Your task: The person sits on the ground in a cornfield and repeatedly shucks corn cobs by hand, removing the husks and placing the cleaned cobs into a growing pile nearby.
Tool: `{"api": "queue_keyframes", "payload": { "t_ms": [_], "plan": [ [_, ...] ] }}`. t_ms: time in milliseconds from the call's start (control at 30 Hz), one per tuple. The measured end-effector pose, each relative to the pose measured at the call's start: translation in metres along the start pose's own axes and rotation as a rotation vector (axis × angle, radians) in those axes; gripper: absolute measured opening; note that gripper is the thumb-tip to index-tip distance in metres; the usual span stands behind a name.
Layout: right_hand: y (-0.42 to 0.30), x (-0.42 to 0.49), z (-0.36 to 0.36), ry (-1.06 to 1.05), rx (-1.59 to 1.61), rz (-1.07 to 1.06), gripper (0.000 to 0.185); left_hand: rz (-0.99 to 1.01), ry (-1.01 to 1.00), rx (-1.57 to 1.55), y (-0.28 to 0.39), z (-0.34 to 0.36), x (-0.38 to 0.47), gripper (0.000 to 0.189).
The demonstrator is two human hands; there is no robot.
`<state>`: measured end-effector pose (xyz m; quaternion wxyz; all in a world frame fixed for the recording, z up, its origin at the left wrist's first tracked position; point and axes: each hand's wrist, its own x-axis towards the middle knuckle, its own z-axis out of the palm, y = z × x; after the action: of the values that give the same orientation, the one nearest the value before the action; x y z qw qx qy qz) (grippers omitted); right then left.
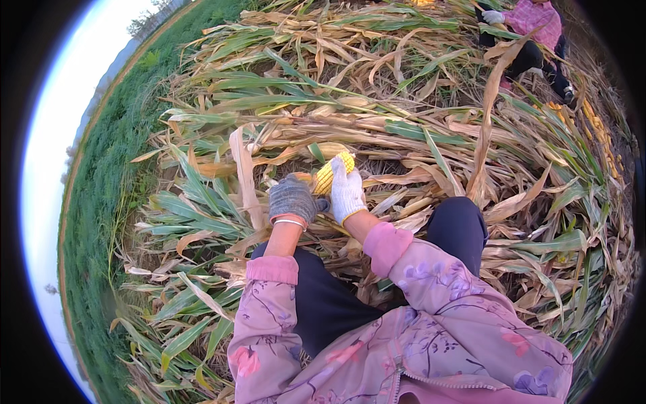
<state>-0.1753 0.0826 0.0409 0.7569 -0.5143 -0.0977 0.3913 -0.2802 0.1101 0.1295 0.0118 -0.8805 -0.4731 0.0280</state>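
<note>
A yellow ear of corn (pixel 327 178), its kernels bare, is tilted between my two gloved hands. My right hand (pixel 347 188), in a white knit glove, is closed around its upper part with the thumb along the kernels. My left hand (pixel 292 199), in a grey knit glove, is at the ear's lower end, its fingers curled; what they grip there is hidden, perhaps husk or stalk. Dry corn husks and leaves (pixel 398 179) lie around and beneath both hands. A long dry leaf (pixel 245 177) stands up just beyond my left hand.
Cut corn stalks (pixel 323 123) lie in a thick band ahead. At the upper right sits another person (pixel 540 25) in a pink checked top and white glove. Husked ears (pixel 598 131) lie in a row at the far right. Green low plants (pixel 101 202) border the left.
</note>
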Motion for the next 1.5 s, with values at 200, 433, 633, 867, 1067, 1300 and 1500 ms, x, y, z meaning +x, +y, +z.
{"api": "queue_keyframes", "payload": {
  "t_ms": [200, 433, 633, 867, 1067, 1300, 1500],
  "plan": [
    [-0.003, -0.013, 0.000, 0.080, -0.013, -0.080, 0.041, 0.050, -0.043, 0.028, 0.005, 0.009, 0.002, 0.059],
    [0.010, 0.020, 0.005, 0.002, -0.121, -0.052, 0.046, 0.009, -0.123, 0.043, -0.004, 0.019, 0.006, 0.054],
    [0.017, 0.072, -0.007, -0.103, -0.179, 0.315, 0.047, 0.221, -0.099, 0.156, -0.005, 0.020, 0.002, 0.052],
    [0.015, 0.073, -0.025, 0.041, -0.046, 0.221, 0.060, 0.185, -0.283, 0.191, -0.001, 0.038, 0.023, 0.045],
    [-0.001, 0.070, -0.055, 0.146, 0.094, 0.302, 0.060, 0.405, -0.223, 0.198, 0.019, 0.035, 0.027, 0.053],
    [-0.018, 0.061, -0.069, 0.035, 0.623, 0.459, 0.037, 0.442, 0.068, 0.013, 0.044, 0.034, 0.020, 0.052],
    [-0.056, 0.021, -0.083, 0.018, -0.334, -0.210, 0.051, 0.582, 0.061, 0.177, 0.057, 0.048, 0.022, 0.040]
  ]
}}
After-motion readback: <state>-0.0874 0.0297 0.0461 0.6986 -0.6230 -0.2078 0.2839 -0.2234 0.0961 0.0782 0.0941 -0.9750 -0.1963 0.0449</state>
